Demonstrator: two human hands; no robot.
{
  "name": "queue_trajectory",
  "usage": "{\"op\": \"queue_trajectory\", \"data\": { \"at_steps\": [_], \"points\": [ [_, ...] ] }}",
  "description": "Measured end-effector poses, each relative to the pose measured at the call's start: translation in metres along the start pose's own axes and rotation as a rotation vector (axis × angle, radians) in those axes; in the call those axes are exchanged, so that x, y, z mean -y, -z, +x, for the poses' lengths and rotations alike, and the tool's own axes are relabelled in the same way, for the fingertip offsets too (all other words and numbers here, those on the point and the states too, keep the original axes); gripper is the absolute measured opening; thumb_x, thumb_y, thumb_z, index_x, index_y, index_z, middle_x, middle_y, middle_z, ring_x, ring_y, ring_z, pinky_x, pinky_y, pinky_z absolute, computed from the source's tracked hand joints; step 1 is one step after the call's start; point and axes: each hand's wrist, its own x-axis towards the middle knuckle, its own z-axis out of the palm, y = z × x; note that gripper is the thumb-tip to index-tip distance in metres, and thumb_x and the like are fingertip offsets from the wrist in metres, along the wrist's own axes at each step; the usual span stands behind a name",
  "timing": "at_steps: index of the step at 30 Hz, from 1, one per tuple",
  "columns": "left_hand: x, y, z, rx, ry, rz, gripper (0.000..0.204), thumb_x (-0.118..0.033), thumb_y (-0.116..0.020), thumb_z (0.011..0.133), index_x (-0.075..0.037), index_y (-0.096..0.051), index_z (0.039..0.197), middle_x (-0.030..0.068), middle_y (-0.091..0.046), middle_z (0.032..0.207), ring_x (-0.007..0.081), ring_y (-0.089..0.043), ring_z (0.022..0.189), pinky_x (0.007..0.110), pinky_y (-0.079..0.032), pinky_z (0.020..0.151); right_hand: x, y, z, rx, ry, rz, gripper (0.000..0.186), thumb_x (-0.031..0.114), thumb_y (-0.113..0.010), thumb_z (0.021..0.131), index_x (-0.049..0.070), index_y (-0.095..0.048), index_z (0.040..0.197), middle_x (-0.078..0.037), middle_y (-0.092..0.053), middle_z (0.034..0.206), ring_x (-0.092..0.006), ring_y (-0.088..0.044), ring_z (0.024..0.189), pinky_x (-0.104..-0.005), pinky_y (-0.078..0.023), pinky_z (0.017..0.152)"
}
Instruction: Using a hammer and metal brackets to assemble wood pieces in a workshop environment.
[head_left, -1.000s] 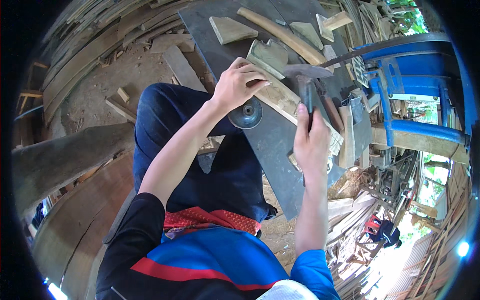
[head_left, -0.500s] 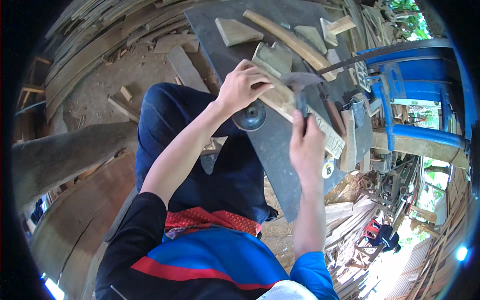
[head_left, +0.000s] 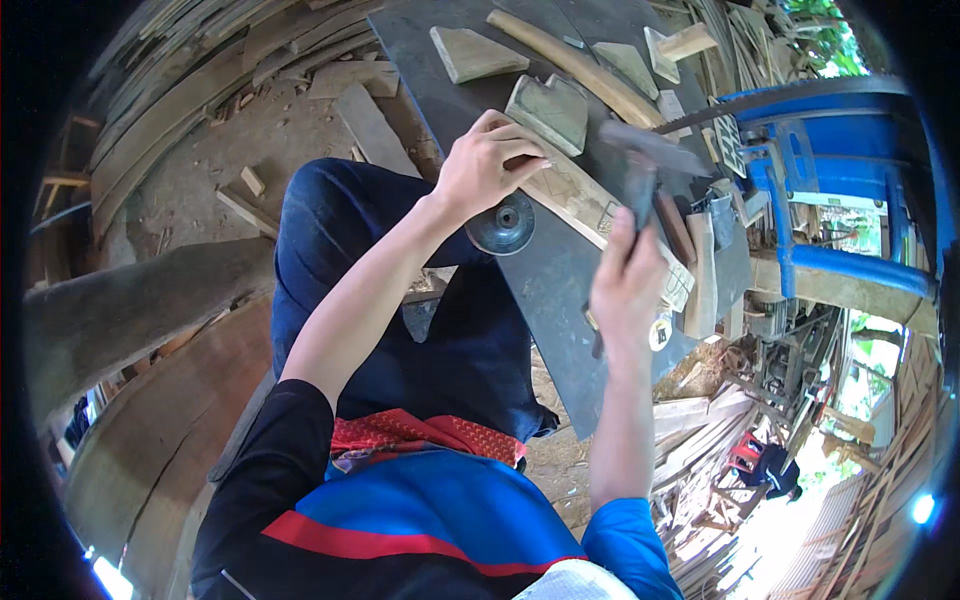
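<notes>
My right hand is wrapped round the handle of a hammer, its head raised over a long wooden strip. Pencil lines and writing mark the strip, which lies slantwise across a dark tabletop. At the strip's far left end my left hand is closed, thumb and fingertips pinched together just above the wood. What they pinch is too small to make out. A round dark metal disc sits at the table edge beside that hand.
Cut wood pieces and a long rounded wooden bar lie beyond the strip. A blue metal frame with a long saw-like blade stands at the right. A tape roll rests near my right wrist. Planks are stacked at the left.
The hammer has lifted away from my left fingertips and swung to the right, my right hand moving slightly right with it. My left hand has stayed nearly in place on the strip.
</notes>
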Motion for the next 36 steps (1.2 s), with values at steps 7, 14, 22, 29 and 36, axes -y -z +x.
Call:
{"op": "queue_trajectory", "data": {
  "at_steps": [7,14,22,29,36],
  "points": [
    [0.002,-0.008,0.0,0.031,0.025,-0.016,0.015,-0.023,-0.08,0.083,-0.012,-0.078,0.092,0.0009,-0.074,0.098,0.027,-0.061,0.098,0.037,-0.053,0.088,-0.011,0.008,0.002,0.113,-0.067,-0.208,0.042,0.039,-0.048,0.107,0.001,-0.057,0.091,-0.025,-0.063,0.068,-0.0435,-0.066,0.066,-0.0513,-0.047,0.058],
    [0.002,-0.003,-0.001,0.016,0.005,-0.006,0.015,-0.023,-0.08,0.083,-0.011,-0.077,0.092,0.001,-0.074,0.099,0.0264,-0.06,0.097,0.037,-0.052,0.089,0.002,0.018,0.005,0.062,0.007,-0.043,0.043,0.039,-0.049,0.107,-0.001,-0.058,0.094,-0.021,-0.059,0.065,-0.0404,-0.06,0.06,-0.0471,-0.044,0.058],
    [0.0,0.004,0.001,0.077,-0.012,-0.053,0.017,-0.009,-0.064,0.082,-0.01,-0.074,0.096,0.004,-0.072,0.095,0.0291,-0.06,0.097,0.038,-0.053,0.09,-0.018,0.008,0.001,0.144,-0.074,-0.1,0.048,0.044,-0.049,0.106,0.0,-0.056,0.087,-0.024,-0.063,0.067,-0.0449,-0.065,0.067,-0.0532,-0.046,0.061],
    [0.006,0.006,0.0,0.081,0.005,-0.091,0.016,-0.01,-0.067,0.085,-0.01,-0.073,0.1,0.0067,-0.072,0.098,0.0292,-0.058,0.101,0.038,-0.048,0.095,-0.011,0.013,0.006,0.111,-0.048,-0.058,0.047,0.044,-0.051,0.106,0.0,-0.057,0.087,-0.022,-0.062,0.066,-0.0429,-0.065,0.065,-0.0501,-0.046,0.06],
    [-0.001,-0.003,0.012,0.106,-0.029,-0.022,0.016,-0.018,-0.074,0.086,-0.015,-0.075,0.102,0.0043,-0.07,0.098,0.0291,-0.058,0.096,0.039,-0.052,0.086,-0.022,0.015,0.007,0.069,-0.089,-0.057,0.051,0.048,-0.052,0.104,0.001,-0.056,0.086,-0.017,-0.057,0.062,-0.0336,-0.06,0.057,-0.0461,-0.043,0.056]
  ]
}}
